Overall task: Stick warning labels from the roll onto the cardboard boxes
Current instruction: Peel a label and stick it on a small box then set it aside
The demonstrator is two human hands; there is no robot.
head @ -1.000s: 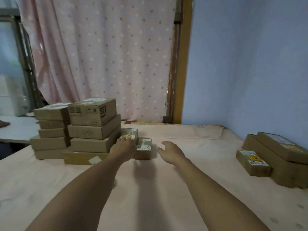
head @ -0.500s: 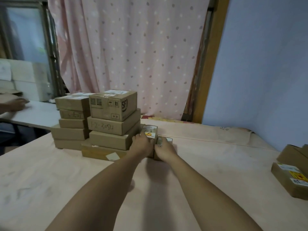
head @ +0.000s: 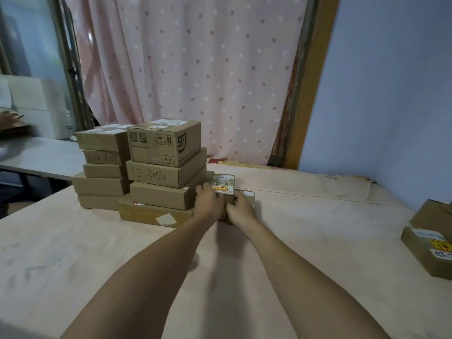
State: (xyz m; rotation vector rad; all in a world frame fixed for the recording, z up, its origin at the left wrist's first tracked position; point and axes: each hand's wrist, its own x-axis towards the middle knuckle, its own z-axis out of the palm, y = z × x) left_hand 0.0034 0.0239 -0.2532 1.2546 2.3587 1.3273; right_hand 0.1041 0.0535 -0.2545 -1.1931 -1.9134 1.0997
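Beside the stack of brown cardboard boxes (head: 168,177) on the pink worktop (head: 318,241), the left hand (head: 208,204) curls its fingers (head: 202,190) round a small yellow-labelled cardboard box (head: 223,185), the right hand (head: 241,209) round the plain small box (head: 248,194) touching it; a hasty pull could jolt the stack over, label roll unseen

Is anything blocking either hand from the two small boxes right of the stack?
Nothing visible does: the left hand already holds the labelled small box, the right hand the lower box beside it.
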